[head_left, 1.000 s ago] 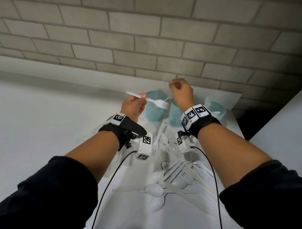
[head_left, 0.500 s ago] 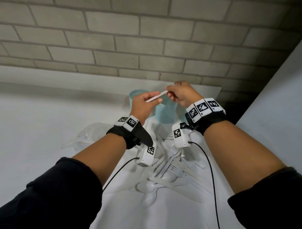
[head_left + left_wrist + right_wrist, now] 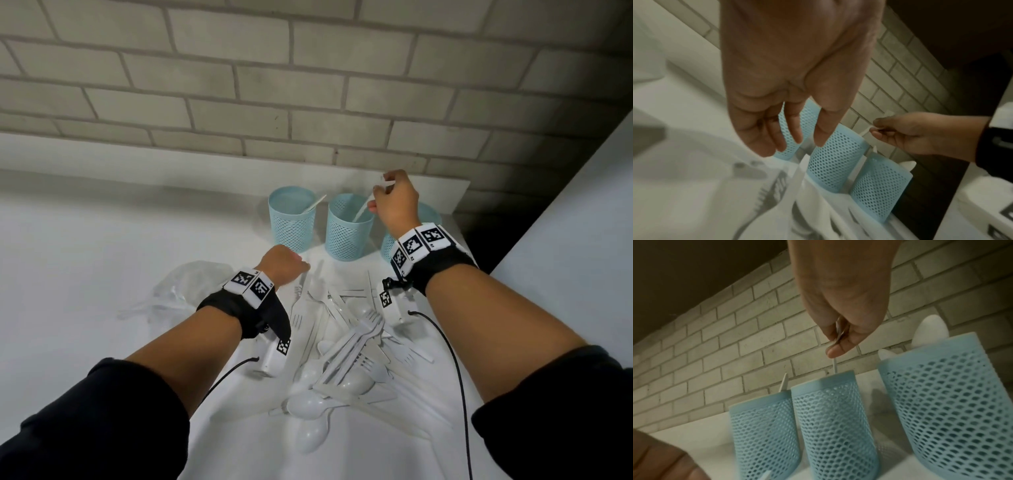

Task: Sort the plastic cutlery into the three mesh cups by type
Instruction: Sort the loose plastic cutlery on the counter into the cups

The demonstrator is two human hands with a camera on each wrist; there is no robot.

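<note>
Three light blue mesh cups stand in a row by the wall: left cup (image 3: 292,219), middle cup (image 3: 349,228), right cup (image 3: 432,213). My right hand (image 3: 383,197) pinches a white fork (image 3: 362,207) by its upper end, above the middle cup (image 3: 830,415). The fork's lower end (image 3: 834,366) dips inside the rim. Lower down, my left hand (image 3: 294,265) hangs over the near edge of the cutlery pile (image 3: 342,349), fingers (image 3: 795,133) relaxed and holding nothing. A white handle (image 3: 315,204) sticks out of the left cup. Spoon bowls (image 3: 931,331) poke out of the right cup.
A crumpled clear plastic bag (image 3: 185,287) lies left of the pile. The brick wall (image 3: 308,102) rises close behind the cups. A dark gap (image 3: 479,240) separates the table from a white surface (image 3: 565,222) on the right. Black cables (image 3: 459,377) trail from both wrists.
The fork passed from my left hand to my right, which carried it over the middle cup. My left hand dropped empty toward the pile.
</note>
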